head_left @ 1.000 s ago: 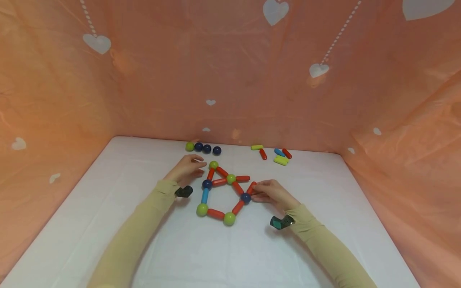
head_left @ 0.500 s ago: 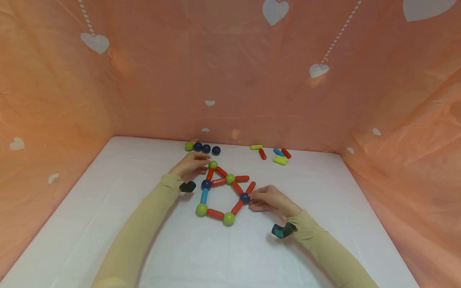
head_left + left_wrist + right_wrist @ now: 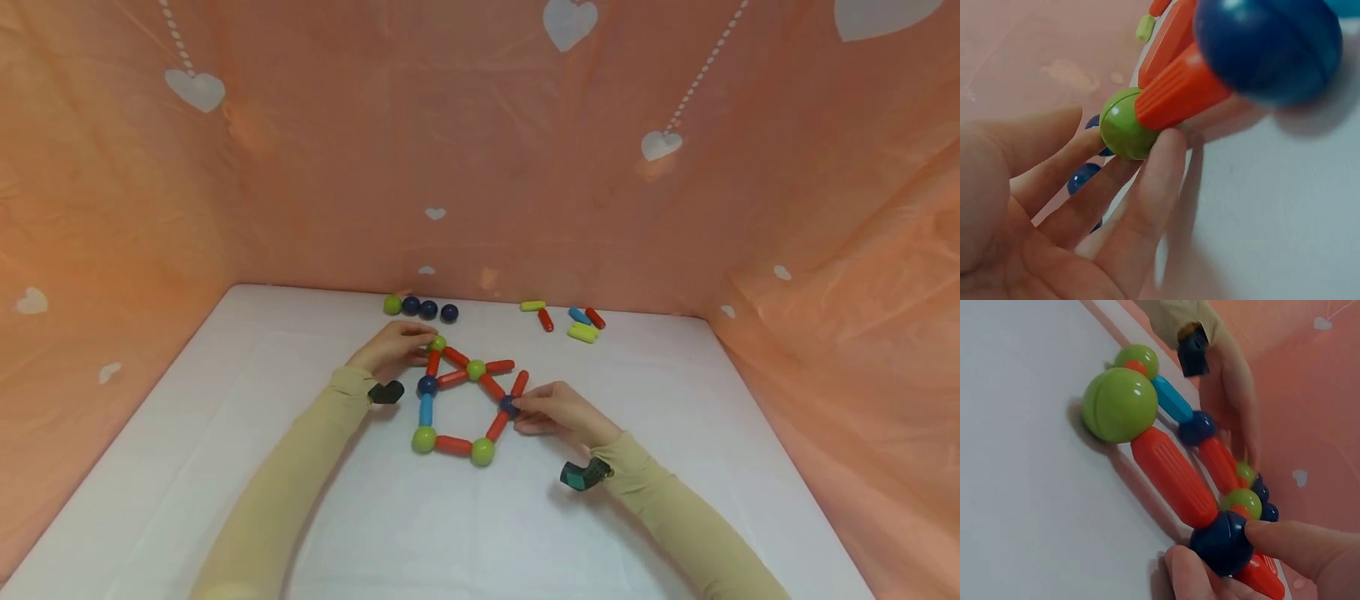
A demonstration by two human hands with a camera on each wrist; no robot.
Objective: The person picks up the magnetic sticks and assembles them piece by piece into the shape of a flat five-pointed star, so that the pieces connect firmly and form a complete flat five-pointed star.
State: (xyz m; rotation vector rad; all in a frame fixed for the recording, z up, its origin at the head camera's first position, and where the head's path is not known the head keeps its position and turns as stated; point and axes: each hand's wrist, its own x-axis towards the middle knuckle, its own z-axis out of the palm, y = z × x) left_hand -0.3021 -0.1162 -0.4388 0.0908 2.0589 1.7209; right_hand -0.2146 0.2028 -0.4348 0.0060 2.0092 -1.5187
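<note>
On the white table lies a figure of joined balls and rods, with red rods (image 3: 453, 446), a light-blue rod (image 3: 426, 410) and green balls (image 3: 483, 452). My left hand (image 3: 392, 346) is at its top left corner, fingers extended to touch the green corner ball (image 3: 1124, 125); the thumb stands apart from the ball in the left wrist view. My right hand (image 3: 564, 410) pinches the dark blue ball (image 3: 1222, 542) at the right corner between thumb and fingers. A red rod (image 3: 520, 383) sticks up from that ball. Another dark blue ball (image 3: 427, 385) joins rods on the left side.
Along the table's back edge sit a loose green ball (image 3: 392, 304) and several dark blue balls (image 3: 428, 309). Loose yellow-green rods (image 3: 582, 332), red rods (image 3: 595, 317) and a blue rod (image 3: 579, 315) lie at the back right. An orange curtain (image 3: 480, 167) surrounds the table.
My left hand has come in to the top green ball. The right hand has gone from the upright red rod to the dark blue ball. The figure has turned slightly.
</note>
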